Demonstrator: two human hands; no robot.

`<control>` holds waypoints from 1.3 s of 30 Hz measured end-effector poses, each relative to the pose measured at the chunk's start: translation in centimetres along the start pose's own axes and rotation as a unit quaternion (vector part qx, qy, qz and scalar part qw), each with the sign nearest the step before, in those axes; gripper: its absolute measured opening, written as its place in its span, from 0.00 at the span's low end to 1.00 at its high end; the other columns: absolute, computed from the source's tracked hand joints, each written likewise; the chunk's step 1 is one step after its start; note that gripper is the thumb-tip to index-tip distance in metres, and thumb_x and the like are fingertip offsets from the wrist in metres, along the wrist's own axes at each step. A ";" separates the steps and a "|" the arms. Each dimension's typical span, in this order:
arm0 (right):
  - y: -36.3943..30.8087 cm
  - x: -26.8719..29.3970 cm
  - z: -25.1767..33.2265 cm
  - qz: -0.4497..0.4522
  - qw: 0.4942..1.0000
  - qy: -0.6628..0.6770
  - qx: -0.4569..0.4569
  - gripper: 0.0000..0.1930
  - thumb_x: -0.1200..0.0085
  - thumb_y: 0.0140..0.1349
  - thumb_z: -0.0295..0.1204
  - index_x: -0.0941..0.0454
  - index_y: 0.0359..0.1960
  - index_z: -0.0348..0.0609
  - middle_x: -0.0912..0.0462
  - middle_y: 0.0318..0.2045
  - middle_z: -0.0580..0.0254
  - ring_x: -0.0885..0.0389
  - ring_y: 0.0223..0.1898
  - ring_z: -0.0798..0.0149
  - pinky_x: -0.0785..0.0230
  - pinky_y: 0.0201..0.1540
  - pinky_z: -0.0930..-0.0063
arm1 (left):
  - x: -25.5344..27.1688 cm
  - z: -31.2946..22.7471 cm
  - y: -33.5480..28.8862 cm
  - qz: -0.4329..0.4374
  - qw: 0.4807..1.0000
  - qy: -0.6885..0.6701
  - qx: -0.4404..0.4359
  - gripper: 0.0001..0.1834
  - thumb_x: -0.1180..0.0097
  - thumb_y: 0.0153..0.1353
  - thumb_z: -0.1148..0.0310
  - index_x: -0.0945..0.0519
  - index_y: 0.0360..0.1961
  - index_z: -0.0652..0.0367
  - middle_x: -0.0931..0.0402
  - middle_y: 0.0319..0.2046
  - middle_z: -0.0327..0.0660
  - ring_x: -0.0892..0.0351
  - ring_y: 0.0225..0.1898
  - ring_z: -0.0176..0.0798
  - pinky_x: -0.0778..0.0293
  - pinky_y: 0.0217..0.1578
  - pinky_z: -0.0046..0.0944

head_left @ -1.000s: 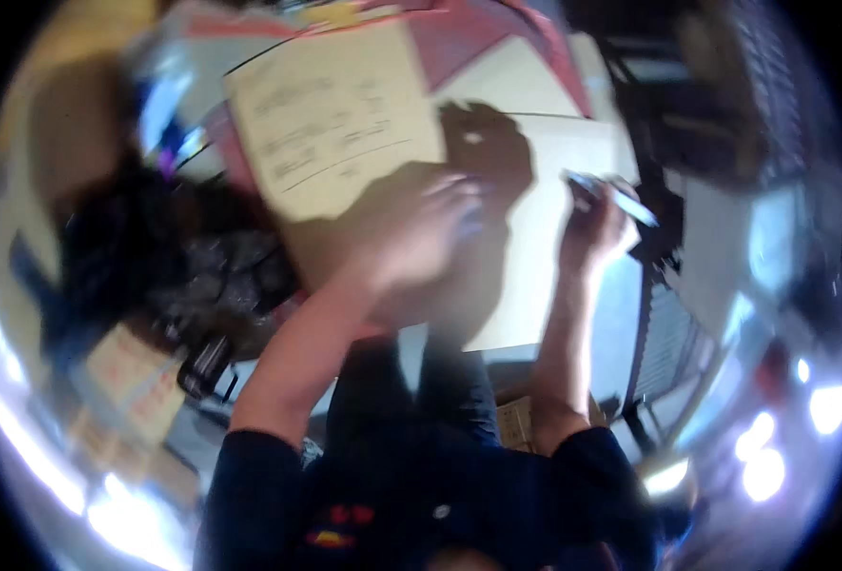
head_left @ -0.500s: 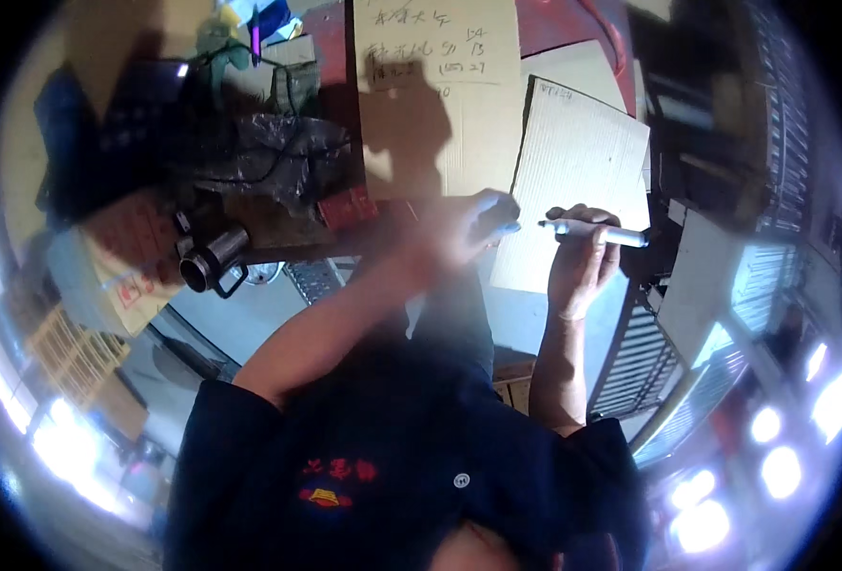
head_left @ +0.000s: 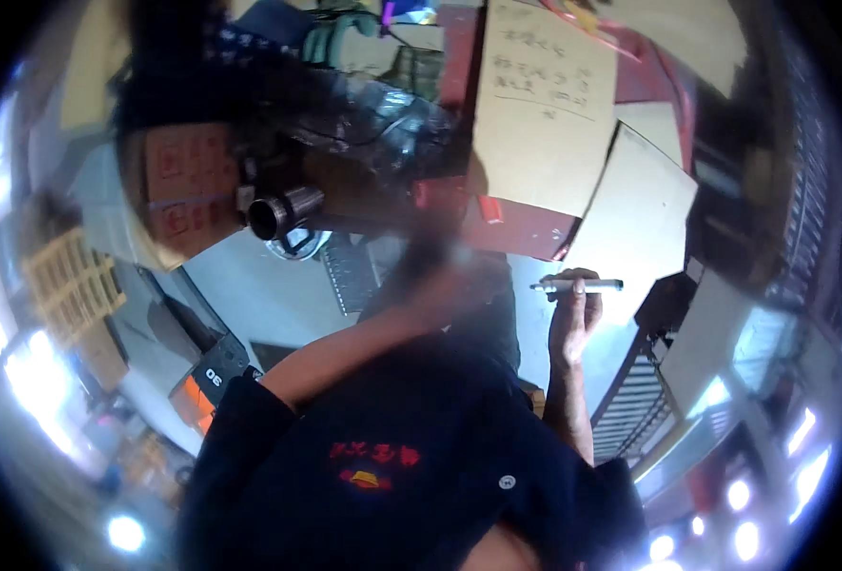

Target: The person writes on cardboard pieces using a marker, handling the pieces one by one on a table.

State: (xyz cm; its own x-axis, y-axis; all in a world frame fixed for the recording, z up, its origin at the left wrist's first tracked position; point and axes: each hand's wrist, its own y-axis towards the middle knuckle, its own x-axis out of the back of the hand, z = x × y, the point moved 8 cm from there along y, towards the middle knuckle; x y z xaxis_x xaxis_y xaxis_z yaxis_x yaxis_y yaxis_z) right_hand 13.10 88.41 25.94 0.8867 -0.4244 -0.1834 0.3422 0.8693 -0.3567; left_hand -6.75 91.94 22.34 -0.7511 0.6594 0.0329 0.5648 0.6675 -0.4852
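Note:
My right hand [head_left: 573, 319] grips a whitish marker pen [head_left: 587, 285], its narrow dark tip pointing left. The pen lies across my fingers at the lower edge of a blank-looking cardboard sheet [head_left: 645, 200]. To the left, in front of my body, my left hand [head_left: 454, 281] is smeared by motion. Its fingers and anything in them cannot be made out. Beyond both hands, a larger cardboard sheet [head_left: 540, 157] with handwriting lies on a red tabletop [head_left: 526, 235].
A metal mug [head_left: 288, 211] stands left of the sheets, beside crumpled dark plastic [head_left: 383, 119]. Small red pieces [head_left: 489, 209] lie at the table's near edge. A printed carton [head_left: 188, 181] sits further left. Slatted metal racking [head_left: 635, 395] stands right of my right forearm.
My left hand has moved away from the marker's tip, down and left toward my body. The marker stays in my right hand, now more level. The view has shifted, moving the table things rightward.

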 end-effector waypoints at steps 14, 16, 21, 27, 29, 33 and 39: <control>-1.5 -4.4 -1.1 0.038 0.998 -0.033 -0.021 0.08 0.46 0.76 0.27 0.24 0.51 0.38 0.18 0.42 0.65 0.21 0.44 0.70 0.29 0.50 0.72 | 3.9 0.1 -3.6 -0.062 0.996 0.031 -0.063 0.17 0.37 0.69 0.71 0.21 0.56 0.62 0.15 0.35 0.43 0.14 0.34 0.36 0.19 0.36 0.38; -1.9 -6.3 0.4 0.063 0.998 -0.008 -0.017 0.08 0.45 0.76 0.29 0.23 0.51 0.39 0.17 0.41 0.64 0.21 0.42 0.71 0.28 0.47 0.73 | 4.1 -0.7 -3.6 -0.057 0.995 0.013 -0.086 0.16 0.37 0.69 0.71 0.21 0.56 0.62 0.15 0.34 0.43 0.15 0.32 0.34 0.20 0.35 0.37; -2.4 -5.6 1.6 0.013 0.999 -0.034 -0.027 0.10 0.44 0.76 0.31 0.24 0.50 0.38 0.17 0.39 0.65 0.22 0.41 0.71 0.28 0.45 0.74 | 4.0 -2.1 -2.7 -0.030 0.999 -0.003 -0.040 0.14 0.39 0.69 0.74 0.21 0.54 0.62 0.17 0.33 0.40 0.19 0.30 0.29 0.23 0.32 0.32; 1.0 -2.2 -0.6 -0.067 0.997 0.000 -0.034 0.16 0.43 0.76 0.37 0.24 0.51 0.33 0.16 0.40 0.58 0.15 0.42 0.65 0.22 0.50 0.66 | 10.1 3.6 5.8 -0.248 0.952 -0.141 -0.107 0.18 0.41 0.74 0.64 0.21 0.55 0.67 0.17 0.46 0.36 0.21 0.49 0.29 0.27 0.53 0.34; 2.9 0.7 -2.2 -0.116 0.992 -0.038 -0.020 0.19 0.42 0.75 0.39 0.24 0.52 0.31 0.16 0.38 0.56 0.14 0.40 0.64 0.21 0.49 0.65 | 11.1 4.6 10.5 -0.266 0.933 -0.241 -0.032 0.19 0.39 0.73 0.60 0.19 0.55 0.64 0.16 0.47 0.36 0.22 0.51 0.29 0.27 0.53 0.34; 5.1 2.4 -3.3 -0.122 0.992 -0.012 -0.025 0.20 0.42 0.75 0.40 0.24 0.52 0.32 0.17 0.38 0.58 0.16 0.41 0.64 0.22 0.49 0.67 | 13.6 5.6 16.6 -0.240 0.970 0.004 0.037 0.19 0.35 0.68 0.55 0.14 0.47 0.62 0.13 0.41 0.38 0.18 0.43 0.31 0.25 0.48 0.35; 4.9 3.3 -4.0 -0.133 0.990 0.018 -0.039 0.18 0.42 0.75 0.40 0.23 0.49 0.33 0.16 0.37 0.58 0.16 0.41 0.66 0.23 0.47 0.70 | 15.6 5.4 17.5 -0.273 0.962 0.014 0.002 0.24 0.32 0.64 0.48 0.12 0.47 0.59 0.12 0.42 0.36 0.18 0.41 0.31 0.24 0.42 0.37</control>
State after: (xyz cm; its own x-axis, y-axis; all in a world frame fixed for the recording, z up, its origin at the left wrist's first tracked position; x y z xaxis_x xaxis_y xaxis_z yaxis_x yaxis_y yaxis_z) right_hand 16.53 90.27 19.95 0.7561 -0.6459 -0.1055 0.5359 0.7036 -0.4666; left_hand -10.47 112.06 9.70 -0.9258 0.2207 0.3067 0.0883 0.9156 -0.3923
